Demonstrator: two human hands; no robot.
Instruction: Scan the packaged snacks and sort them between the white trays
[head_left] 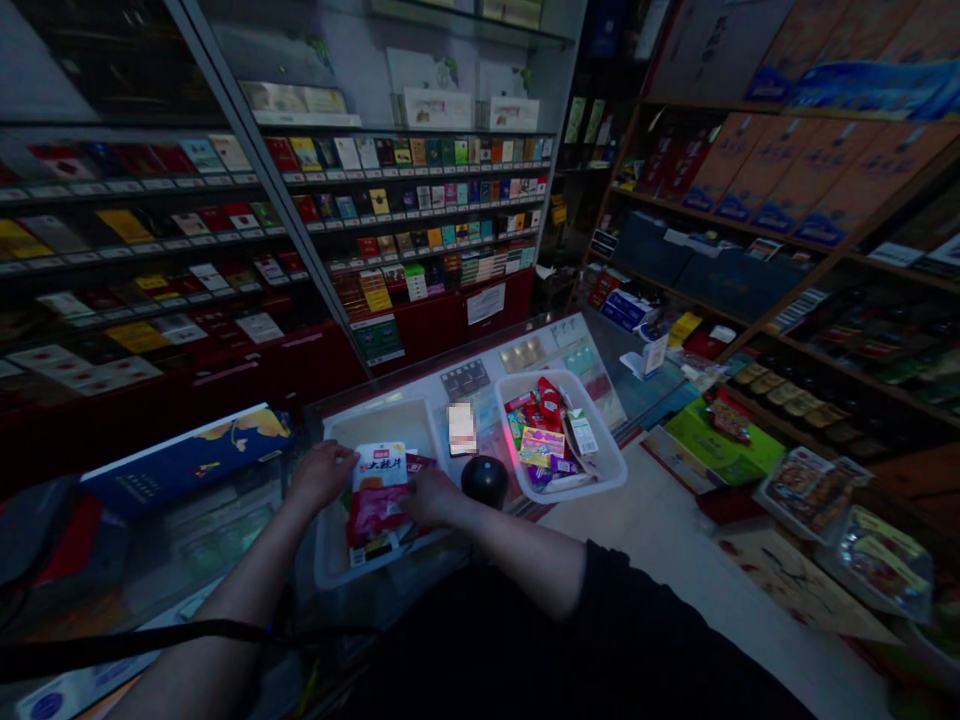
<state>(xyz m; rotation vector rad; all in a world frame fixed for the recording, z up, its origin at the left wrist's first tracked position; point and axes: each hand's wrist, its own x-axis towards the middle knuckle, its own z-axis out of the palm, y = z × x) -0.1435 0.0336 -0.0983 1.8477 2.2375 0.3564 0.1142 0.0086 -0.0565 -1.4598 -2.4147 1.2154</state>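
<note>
A snack packet (pixel 379 500), white above and dark red below with Chinese lettering, lies tilted over the left white plastic bin (pixel 412 415). The fingers of my left hand (pixel 326 475) are closed at the packet's upper left corner. On the other side, my right hand (pixel 435 498) is closed at its right edge, the fingertips partly hidden. Under and beside the packet, darker wrappers show in the bin. To the right stands a second white bin (pixel 611 465) full of small colourful snack packs (pixel 544 445).
A black round device (pixel 484 482) and a lit phone-like screen (pixel 462 428) sit between the bins on the glass counter. A blue box (pixel 187 460) lies at left. Cigarette shelves (pixel 420 190) stand behind; stacked cartons (pixel 780 175) and packaged food (pixel 810 490) are at right.
</note>
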